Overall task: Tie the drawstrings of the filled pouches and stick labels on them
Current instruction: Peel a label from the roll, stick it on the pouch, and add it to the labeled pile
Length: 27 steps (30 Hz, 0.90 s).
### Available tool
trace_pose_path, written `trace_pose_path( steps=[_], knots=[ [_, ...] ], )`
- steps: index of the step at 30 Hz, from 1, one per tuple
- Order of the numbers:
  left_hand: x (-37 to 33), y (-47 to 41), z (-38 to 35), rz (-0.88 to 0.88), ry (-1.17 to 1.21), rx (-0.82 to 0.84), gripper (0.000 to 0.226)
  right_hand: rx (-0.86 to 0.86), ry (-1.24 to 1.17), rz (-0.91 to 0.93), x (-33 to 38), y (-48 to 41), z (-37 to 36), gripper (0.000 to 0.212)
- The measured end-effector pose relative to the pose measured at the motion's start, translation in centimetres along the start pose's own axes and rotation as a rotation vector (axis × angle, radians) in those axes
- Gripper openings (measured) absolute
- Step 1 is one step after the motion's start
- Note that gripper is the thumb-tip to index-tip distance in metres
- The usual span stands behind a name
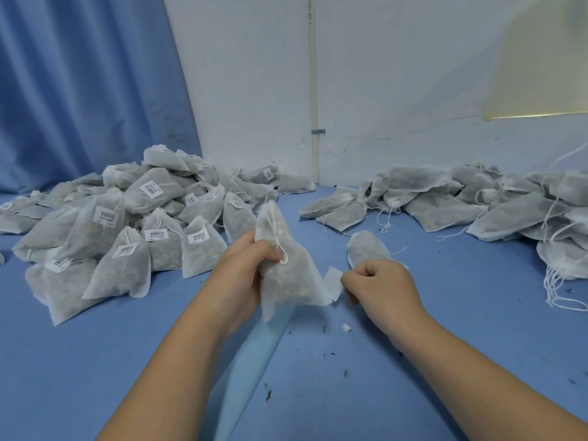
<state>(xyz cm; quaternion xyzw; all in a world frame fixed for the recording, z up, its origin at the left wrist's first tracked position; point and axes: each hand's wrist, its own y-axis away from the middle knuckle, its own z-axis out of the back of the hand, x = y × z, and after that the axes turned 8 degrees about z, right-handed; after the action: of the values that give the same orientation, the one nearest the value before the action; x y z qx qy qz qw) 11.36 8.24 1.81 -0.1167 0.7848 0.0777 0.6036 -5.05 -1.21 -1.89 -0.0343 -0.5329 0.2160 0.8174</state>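
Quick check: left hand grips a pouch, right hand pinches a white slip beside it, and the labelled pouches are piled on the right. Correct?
Not quite. The head view shows the labelled pouches piled on the left; the heap on the right shows no labels. The rest holds: the left hand grips a pouch and the right hand pinches a white slip beside it.

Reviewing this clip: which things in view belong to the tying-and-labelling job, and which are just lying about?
Job: left hand gripping a pouch; right hand pinching a white slip, likely a label; labelled pile; unlabelled pile.
Lying about: curtain; wall pipe; paper scrap; leaf crumbs.
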Motion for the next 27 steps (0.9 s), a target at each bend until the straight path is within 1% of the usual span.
trace_pose_path(
  steps=[2, 5, 9, 12, 16, 19, 23, 27],
  knots=[
    [-0.2, 0.4, -1.2, -0.025, 0.026, 0.032, 0.014, -0.038, -0.011, 0.011, 0.1, 0.4, 1.4, 0.019],
    [0.3, 1.0, -3.0, 0.039, 0.0, 0.069, 0.024, -0.086, -0.096, 0.038, 0.7, 1.6, 3.8, 0.013],
    [1.8, 0.8, -4.3, 0.152, -0.033, -0.009, 0.034, -0.169, -0.151, 0.072, 1.3, 3.2, 6.1, 0.016],
    [2.7, 0.7, -4.9, 0.184, -0.102, -0.073, 0.043, -0.237, -0.144, 0.114, 1.5, 3.8, 6.3, 0.015],
    [3.3, 1.0, -5.7, 0.18, -0.154, -0.076, 0.044, -0.292, -0.053, 0.272, 2.1, 4.4, 5.0, 0.012],
    [3.6, 1.1, -6.0, 0.175, -0.2, -0.109, 0.047, -0.305, 0.071, 0.394, 2.1, 4.7, 4.3, 0.013],
    [3.6, 1.2, -6.3, 0.163, -0.261, -0.149, 0.048, -0.27, 0.174, 0.532, 2.0, 5.1, 4.0, 0.015],
    [3.6, 1.3, -6.4, 0.147, -0.308, -0.176, 0.045, -0.209, 0.214, 0.591, 1.8, 5.2, 3.7, 0.015]
  ],
)
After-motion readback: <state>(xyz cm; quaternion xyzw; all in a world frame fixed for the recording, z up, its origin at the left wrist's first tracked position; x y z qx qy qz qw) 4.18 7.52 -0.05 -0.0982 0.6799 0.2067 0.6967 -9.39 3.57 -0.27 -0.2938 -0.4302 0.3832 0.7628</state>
